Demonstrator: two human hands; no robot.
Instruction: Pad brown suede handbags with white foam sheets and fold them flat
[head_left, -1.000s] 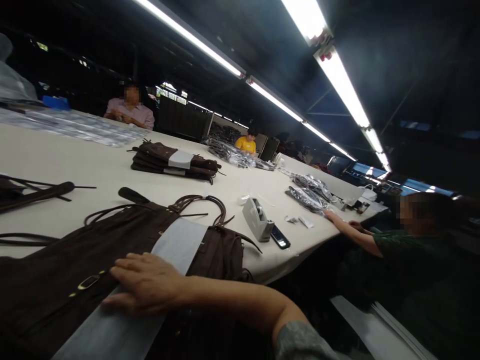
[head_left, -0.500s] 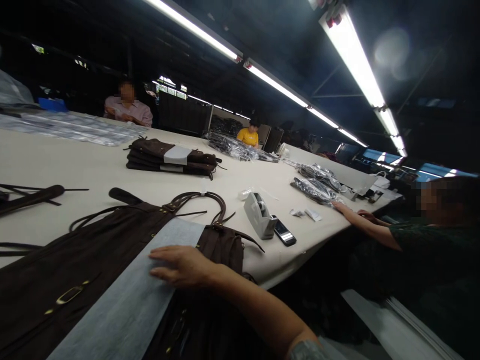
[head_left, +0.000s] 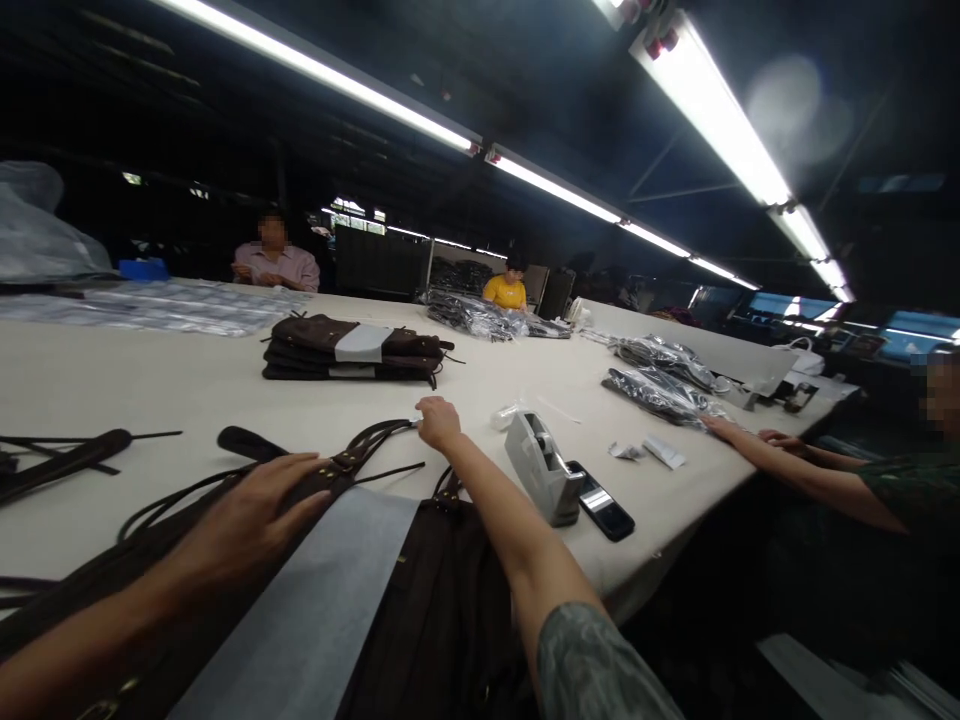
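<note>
A brown bag [head_left: 435, 600] lies on the near side of the table [head_left: 525, 380]. The right hand [head_left: 437, 422] has left its paper strip [head_left: 300, 610] and now pinches the handle [head_left: 375, 432]. The left hand [head_left: 262, 505], unseen before, rests open over the bag, so both hands now attend it.

Both arms extended over the worktop [head_left: 187, 380] from its near edge.
Left hand [head_left: 259, 505] is held palm down, fingers straight, thumb spread; left forearm [head_left: 112, 620] bare. Right hand [head_left: 439, 422] is reached farther from near edge, fingers curled, fingertips partly hidden; right elbow [head_left: 544, 570] bent, camo-like sleeve [head_left: 592, 655] above.
</note>
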